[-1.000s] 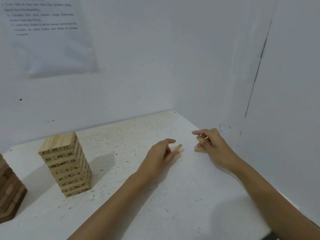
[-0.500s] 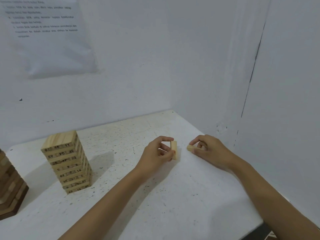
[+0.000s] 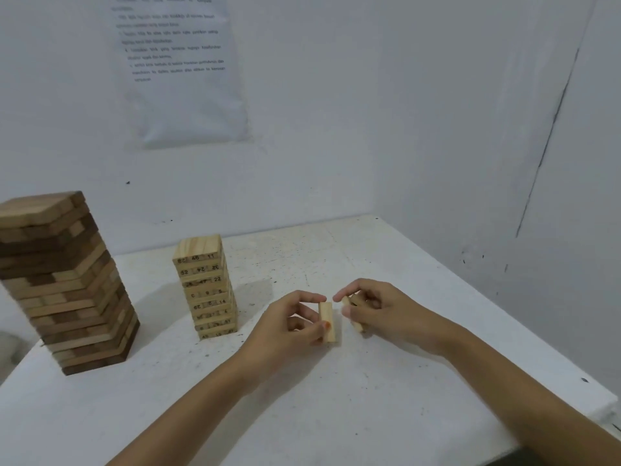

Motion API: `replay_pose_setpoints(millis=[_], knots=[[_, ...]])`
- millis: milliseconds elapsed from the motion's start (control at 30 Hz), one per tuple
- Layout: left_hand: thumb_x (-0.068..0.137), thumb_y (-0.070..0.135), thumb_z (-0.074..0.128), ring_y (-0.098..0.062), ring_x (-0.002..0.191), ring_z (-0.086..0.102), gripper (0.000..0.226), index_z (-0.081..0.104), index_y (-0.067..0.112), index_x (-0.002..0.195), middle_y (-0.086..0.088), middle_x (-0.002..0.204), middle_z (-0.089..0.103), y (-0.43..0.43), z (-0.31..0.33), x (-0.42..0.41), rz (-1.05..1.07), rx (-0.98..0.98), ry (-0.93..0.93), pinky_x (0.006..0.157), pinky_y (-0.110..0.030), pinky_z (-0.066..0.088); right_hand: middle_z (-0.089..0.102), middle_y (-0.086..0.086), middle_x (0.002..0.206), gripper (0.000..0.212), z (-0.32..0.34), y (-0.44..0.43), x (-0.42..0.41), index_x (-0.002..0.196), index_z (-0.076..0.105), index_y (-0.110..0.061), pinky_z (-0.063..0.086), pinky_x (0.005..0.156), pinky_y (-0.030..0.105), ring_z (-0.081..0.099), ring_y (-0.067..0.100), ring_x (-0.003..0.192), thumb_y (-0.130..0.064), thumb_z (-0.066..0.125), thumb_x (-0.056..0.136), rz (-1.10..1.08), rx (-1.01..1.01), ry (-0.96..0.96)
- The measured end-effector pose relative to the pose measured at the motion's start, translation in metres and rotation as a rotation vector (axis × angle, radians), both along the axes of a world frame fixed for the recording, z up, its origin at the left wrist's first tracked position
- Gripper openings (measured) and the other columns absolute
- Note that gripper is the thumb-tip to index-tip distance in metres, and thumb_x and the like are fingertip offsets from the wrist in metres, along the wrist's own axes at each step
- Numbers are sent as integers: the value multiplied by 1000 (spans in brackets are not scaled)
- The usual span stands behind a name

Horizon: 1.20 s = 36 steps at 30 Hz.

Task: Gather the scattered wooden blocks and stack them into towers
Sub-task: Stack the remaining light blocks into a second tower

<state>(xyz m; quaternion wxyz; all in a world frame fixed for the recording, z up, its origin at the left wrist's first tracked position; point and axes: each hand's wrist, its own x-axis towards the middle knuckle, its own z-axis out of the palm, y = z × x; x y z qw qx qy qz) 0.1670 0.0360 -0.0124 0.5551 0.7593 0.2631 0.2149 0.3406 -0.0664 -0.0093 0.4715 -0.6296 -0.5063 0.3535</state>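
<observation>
My left hand (image 3: pixel 292 326) pinches a pale wooden block (image 3: pixel 326 321) held upright, just above the white table (image 3: pixel 336 415). Right beside it, my right hand (image 3: pixel 376 309) holds a second pale block (image 3: pixel 354 314), mostly hidden by the fingers. The two blocks are a finger's width apart. A small tower of pale numbered blocks (image 3: pixel 208 285) stands to the left of my hands. A larger tower of darker wooden blocks (image 3: pixel 64 280) stands at the far left.
White walls (image 3: pixel 470 129) close the table in at the back and right. A printed paper sheet (image 3: pixel 181 68) hangs on the back wall. The table's front right edge (image 3: pixel 605 412) lies close to my right forearm.
Both hands have lifted their blocks and drawn toward each other and the small tower. The view has swung left, bringing the dark tower fully into view.
</observation>
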Motion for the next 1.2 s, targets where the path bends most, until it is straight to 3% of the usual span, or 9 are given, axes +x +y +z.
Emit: replay_pose_setpoints(millis=[100,333,500,633,700,900,967,1067,1200], knots=[[85,11,69,-13,74,64,28,64,22,110,2,82,63,2,-2,-21,31,-42,-4,68,-18,52,47,-6,64,22,4,6,-18,109,62,-3,48,57,15,52,3,56,-11,68,89,76,-10,101],[85,0,67,-16,74,63,25,66,13,106,2,72,61,3,-7,-62,108,-108,-37,80,-35,58,58,5,77,30,-1,28,-46,112,58,-6,55,73,23,61,14,67,-6,71,85,189,-62,68],[85,1,66,-13,71,63,24,67,15,104,4,71,63,9,-8,-86,138,-44,-18,72,-25,54,45,-17,53,40,-3,42,-62,114,56,-11,56,89,37,48,3,55,-10,77,80,248,-86,12],[85,2,67,-10,70,61,24,67,16,105,2,74,63,10,-9,-98,195,-13,-24,70,-20,52,48,-23,50,31,1,50,-74,106,64,-10,44,62,10,47,-4,53,-17,79,80,275,-78,-142],[85,2,67,-7,70,60,25,67,16,105,0,77,64,11,-10,-101,224,-8,-25,69,-16,50,46,-23,50,24,3,53,-80,102,69,-10,34,54,7,44,-4,52,-18,78,81,295,-62,-205],[85,7,68,-5,78,59,23,68,20,105,2,87,64,11,-14,-104,298,47,30,66,-11,47,56,-10,81,26,-5,53,-87,104,68,-18,46,69,13,54,-2,73,-24,78,81,229,-56,-188],[86,10,68,-6,80,58,21,68,21,104,4,88,63,11,-15,-106,321,75,59,64,-9,45,54,-12,81,18,-4,50,-89,105,66,-22,46,75,19,52,2,77,-34,65,91,152,-69,-134],[88,13,66,-3,76,55,19,68,22,104,6,85,61,10,-17,-107,331,75,68,62,-8,43,50,-8,75,29,-4,47,-87,103,69,-23,38,74,24,45,11,75,-20,41,98,47,-137,-4],[90,12,63,-7,80,59,18,68,20,106,2,87,64,11,-17,-108,318,81,72,67,-10,46,46,-9,64,26,-8,39,-83,95,74,-26,39,73,24,43,8,65,-14,51,95,45,-106,-20]])
